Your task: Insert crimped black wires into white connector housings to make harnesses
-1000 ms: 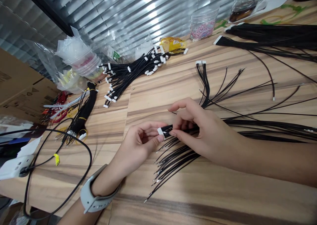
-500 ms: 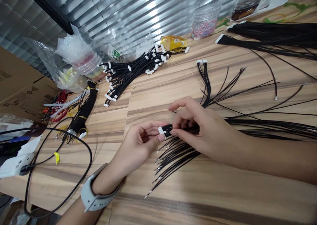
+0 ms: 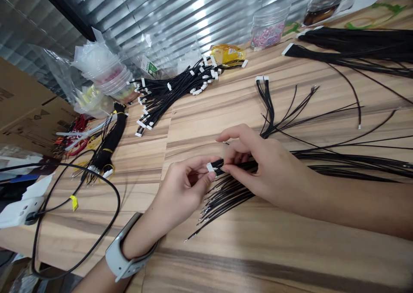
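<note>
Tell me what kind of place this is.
Probably a small wire-harness assembly bench. Black wires cover the wooden table, a pile of cables with white plugs lies at the back, and bags of parts stand beside it. The left hand pinches a connector, the right hand some of those wires.

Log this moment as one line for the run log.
left hand: pinches white connector | right hand: grips black wires behind connector | surface: wooden table

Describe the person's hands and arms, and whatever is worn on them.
Both forearms are bare: no sleeves, no gloves. The left hand has a pale grey watch strap around its wrist, with a keeper loop. The right hand and its wrist wear nothing; no rings show on either.
</note>
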Tool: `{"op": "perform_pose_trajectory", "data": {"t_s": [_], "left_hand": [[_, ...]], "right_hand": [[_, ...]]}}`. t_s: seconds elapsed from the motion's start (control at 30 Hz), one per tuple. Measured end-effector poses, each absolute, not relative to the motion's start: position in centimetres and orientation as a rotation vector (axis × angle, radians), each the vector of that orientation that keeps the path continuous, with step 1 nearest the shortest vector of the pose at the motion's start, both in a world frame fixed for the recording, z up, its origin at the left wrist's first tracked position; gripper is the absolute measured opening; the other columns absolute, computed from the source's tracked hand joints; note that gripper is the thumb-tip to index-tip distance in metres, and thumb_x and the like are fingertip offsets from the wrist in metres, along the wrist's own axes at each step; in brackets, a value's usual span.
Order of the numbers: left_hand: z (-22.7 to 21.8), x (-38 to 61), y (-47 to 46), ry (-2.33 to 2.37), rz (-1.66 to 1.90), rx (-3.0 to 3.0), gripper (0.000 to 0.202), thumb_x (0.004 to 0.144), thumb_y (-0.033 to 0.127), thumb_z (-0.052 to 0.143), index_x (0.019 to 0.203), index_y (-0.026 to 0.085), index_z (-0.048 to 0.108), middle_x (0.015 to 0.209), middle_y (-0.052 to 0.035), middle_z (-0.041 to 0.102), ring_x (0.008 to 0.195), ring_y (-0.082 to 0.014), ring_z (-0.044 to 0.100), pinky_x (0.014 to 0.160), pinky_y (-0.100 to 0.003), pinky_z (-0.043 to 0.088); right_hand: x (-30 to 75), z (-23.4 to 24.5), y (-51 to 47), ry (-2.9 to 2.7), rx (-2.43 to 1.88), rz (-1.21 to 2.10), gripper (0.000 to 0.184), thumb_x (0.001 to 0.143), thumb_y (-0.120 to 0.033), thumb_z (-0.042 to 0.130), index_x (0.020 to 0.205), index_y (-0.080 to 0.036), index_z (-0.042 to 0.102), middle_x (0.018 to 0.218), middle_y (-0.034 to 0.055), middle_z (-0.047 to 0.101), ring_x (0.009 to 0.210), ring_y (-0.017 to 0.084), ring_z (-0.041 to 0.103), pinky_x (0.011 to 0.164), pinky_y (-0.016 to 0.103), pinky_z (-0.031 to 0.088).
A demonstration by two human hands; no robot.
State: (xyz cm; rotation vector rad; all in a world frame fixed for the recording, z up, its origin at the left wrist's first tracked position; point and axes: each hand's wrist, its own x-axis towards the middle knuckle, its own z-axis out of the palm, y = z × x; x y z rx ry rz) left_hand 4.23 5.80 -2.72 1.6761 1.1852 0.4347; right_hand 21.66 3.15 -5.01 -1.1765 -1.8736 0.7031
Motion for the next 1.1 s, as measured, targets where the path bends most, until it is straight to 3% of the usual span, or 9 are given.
{"op": "perform_pose_trajectory", "data": {"t_s": [0.2,0.4,0.6,0.9,1.1], "left_hand": [[-2.7,4.1,5.6,1.166,0.408,1.703,0.028,0.08,0.017,0.054,0.107,0.015,0.062,0.055,0.0048,0.044,0.048,-0.0068,0.035,0.044,-0.018,0.027],[-3.0,3.8,6.1,1.097,0.382,1.749,0.028,0.082,0.019,0.054,0.109,0.017,0.062,0.056,0.0045,0.041,0.048,-0.0072,0.033,0.043,-0.019,0.024],[-3.2,3.5,6.1,1.051,0.379,1.863,0.033,0.084,0.021,0.051,0.116,0.019,0.058,0.056,0.0041,0.04,0.05,-0.0089,0.033,0.045,-0.021,0.026],[-3.2,3.4,5.9,1.063,0.332,2.046,0.034,0.086,0.018,0.046,0.118,0.02,0.057,0.062,0.0032,0.049,0.052,-0.0087,0.035,0.048,-0.021,0.028],[-2.9,3.7,5.6,1.024,0.35,2.127,0.028,0.084,0.012,0.045,0.106,0.019,0.061,0.063,0.0035,0.051,0.055,-0.009,0.039,0.049,-0.02,0.029]], "right_hand": [[21.6,-4.9,3.1,-1.856,-1.15,0.706,0.04,0.075,-0.001,0.048,0.109,-0.02,0.039,0.07,-0.0041,0.057,0.063,0.011,0.055,0.057,0.023,0.042],[22.2,-4.9,4.2,-1.848,-1.03,0.922,0.034,0.076,-0.004,0.053,0.103,-0.02,0.042,0.07,-0.0053,0.059,0.063,0.009,0.055,0.059,0.022,0.043],[21.6,-5.1,3.7,-1.847,-1.141,0.679,0.027,0.075,-0.003,0.052,0.095,-0.019,0.048,0.069,-0.0037,0.059,0.062,0.01,0.055,0.058,0.023,0.042],[21.1,-5.4,2.9,-1.842,-1.192,0.611,0.019,0.074,-0.003,0.052,0.083,-0.019,0.053,0.063,-0.0043,0.055,0.057,0.01,0.051,0.053,0.022,0.038],[20.7,-5.4,3.0,-1.928,-1.12,0.465,0.019,0.073,0.0,0.049,0.08,-0.017,0.052,0.068,-0.0023,0.058,0.059,0.01,0.052,0.054,0.021,0.037]]}}
